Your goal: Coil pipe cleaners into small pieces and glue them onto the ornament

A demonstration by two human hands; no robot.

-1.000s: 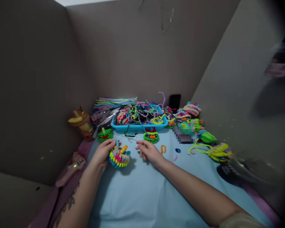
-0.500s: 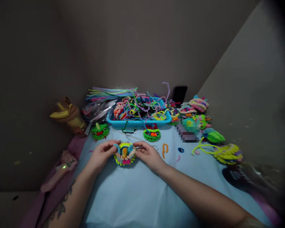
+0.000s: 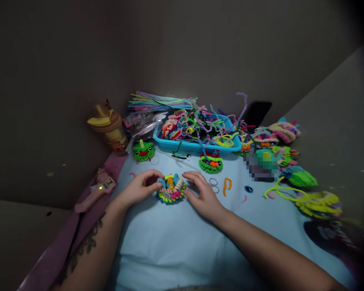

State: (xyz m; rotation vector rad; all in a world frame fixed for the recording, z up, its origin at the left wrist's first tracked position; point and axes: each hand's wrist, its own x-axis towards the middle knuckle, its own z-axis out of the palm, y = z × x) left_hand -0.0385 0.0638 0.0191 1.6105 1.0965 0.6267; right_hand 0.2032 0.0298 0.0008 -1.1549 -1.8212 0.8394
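Observation:
A multicoloured pipe-cleaner figure (image 3: 171,195) with blue loops, a peach band and yellow-green and pink edging rests on the light blue cloth. My left hand (image 3: 141,188) pinches its left blue loop between thumb and fingers. Just right of the figure is my right hand (image 3: 204,197), its fingers apart and curved, the thumb close to the figure's edge. Behind my hands lie a green pipe-cleaner face (image 3: 143,152) with a horn and a second green face (image 3: 210,163) with an orange mouth. Grey scissors handles (image 3: 214,185) and a bent orange pipe cleaner (image 3: 227,186) lie right of my right hand.
A blue tray (image 3: 197,146) heaped with pipe cleaners stands at the back, a cup (image 3: 112,131) to its left. A pink glue gun (image 3: 95,194) with a green light lies at left. Several pipe-cleaner pieces and a blue eye disc (image 3: 248,189) lie at right.
My right hand has let go of the figure and its fingers have spread. The figure now sits tipped differently, with my left hand still on it. The view has shifted.

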